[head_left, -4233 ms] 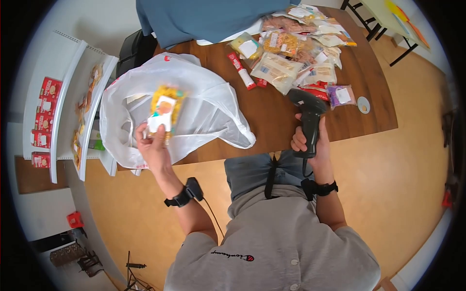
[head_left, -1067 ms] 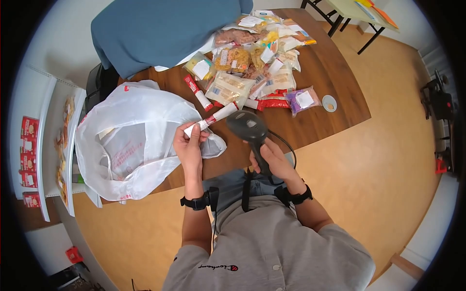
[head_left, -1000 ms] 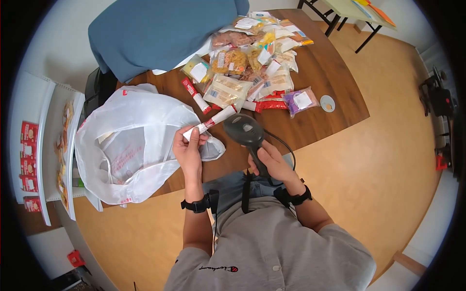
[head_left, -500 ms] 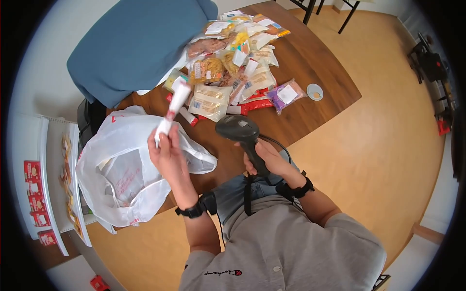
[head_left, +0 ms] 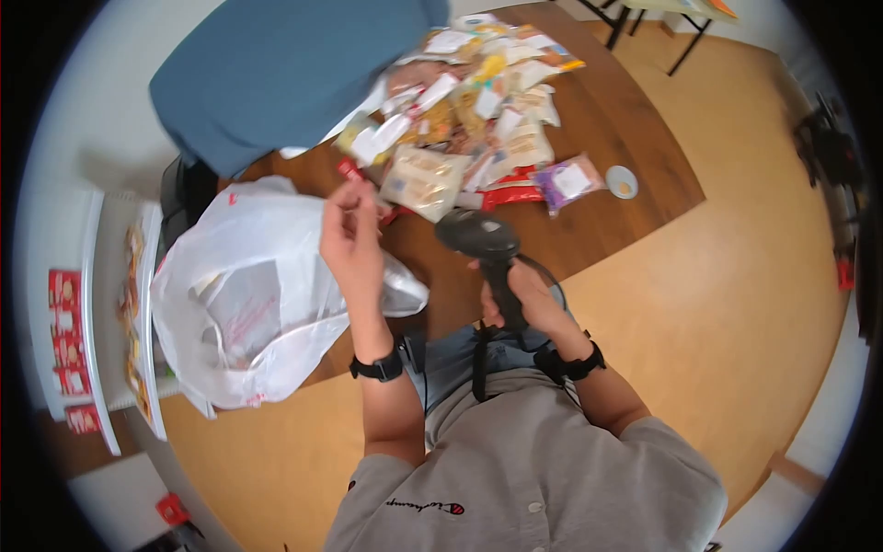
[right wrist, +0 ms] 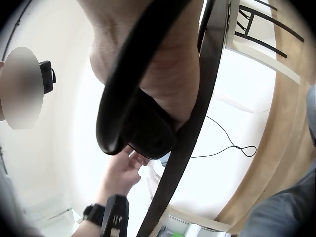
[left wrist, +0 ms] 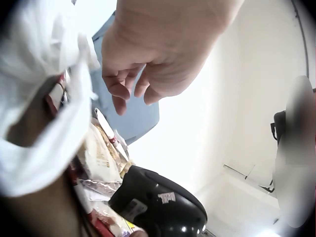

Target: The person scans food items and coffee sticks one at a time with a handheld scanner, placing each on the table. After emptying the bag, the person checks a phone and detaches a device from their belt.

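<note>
My left hand (head_left: 352,239) is raised over the table beside the white plastic bag (head_left: 276,230), its fingers loosely bent with nothing between them. Just beyond the fingers, a red-and-white stick packet (head_left: 379,138) overlaps the pile of food packets (head_left: 425,177). The left wrist view shows this stick packet (left wrist: 111,132) apart from the fingertips. My right hand (head_left: 529,299) grips a black barcode scanner (head_left: 478,235) by its handle, the head toward the pile. In the right wrist view the scanner's cable loops across the front and hides part of the hand.
A blue cloth (head_left: 294,83) covers something at the back of the table (head_left: 635,138). Near the right edge lie a purple packet (head_left: 568,179) and a small round dish (head_left: 622,182). Shelves (head_left: 138,322) with red boxes stand at the left.
My left hand gripped the stick packet, swung it left and up, then let it go; the packet is now at the pile. Earlier it held a yellow pasta packet. The right hand keeps the scanner.
</note>
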The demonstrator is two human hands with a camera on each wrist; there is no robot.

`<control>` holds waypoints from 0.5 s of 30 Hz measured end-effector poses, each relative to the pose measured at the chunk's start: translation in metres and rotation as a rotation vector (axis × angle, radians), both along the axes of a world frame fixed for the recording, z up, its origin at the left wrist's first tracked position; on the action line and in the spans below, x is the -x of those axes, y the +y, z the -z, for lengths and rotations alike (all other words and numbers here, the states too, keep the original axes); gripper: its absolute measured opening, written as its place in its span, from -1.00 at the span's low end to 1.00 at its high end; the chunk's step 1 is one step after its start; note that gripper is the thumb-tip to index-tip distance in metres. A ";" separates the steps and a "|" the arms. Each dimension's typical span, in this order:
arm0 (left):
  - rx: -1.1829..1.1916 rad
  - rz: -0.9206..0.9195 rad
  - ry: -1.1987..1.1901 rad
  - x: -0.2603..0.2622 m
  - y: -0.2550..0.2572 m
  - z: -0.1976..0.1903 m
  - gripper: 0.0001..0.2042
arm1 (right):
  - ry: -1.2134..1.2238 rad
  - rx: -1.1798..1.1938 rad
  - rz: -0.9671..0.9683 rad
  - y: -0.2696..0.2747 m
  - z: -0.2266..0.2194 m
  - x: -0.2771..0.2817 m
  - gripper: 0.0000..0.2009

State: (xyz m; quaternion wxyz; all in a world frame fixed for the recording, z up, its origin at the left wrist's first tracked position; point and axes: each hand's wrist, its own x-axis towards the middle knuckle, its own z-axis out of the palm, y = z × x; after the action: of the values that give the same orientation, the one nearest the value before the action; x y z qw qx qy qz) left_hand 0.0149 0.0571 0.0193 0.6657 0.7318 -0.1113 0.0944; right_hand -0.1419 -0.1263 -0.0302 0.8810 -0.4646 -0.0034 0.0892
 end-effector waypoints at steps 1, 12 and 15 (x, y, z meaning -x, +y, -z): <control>0.085 -0.001 0.053 0.015 0.010 0.001 -0.84 | 0.028 0.002 0.014 0.001 0.001 -0.001 -0.40; -0.896 -0.602 0.057 0.002 0.279 0.003 -0.77 | 0.000 0.047 0.010 0.005 0.004 -0.005 -0.30; -1.109 -0.600 -0.047 -0.056 0.331 0.016 -0.76 | -0.023 0.050 0.030 0.007 0.006 -0.004 -0.30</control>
State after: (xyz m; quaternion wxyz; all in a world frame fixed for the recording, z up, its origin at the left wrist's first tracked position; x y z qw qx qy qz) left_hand 0.0704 0.3882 0.0034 0.1290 0.9652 0.0516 0.2213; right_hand -0.1377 -0.1198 -0.0364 0.8701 -0.4877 -0.0044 0.0706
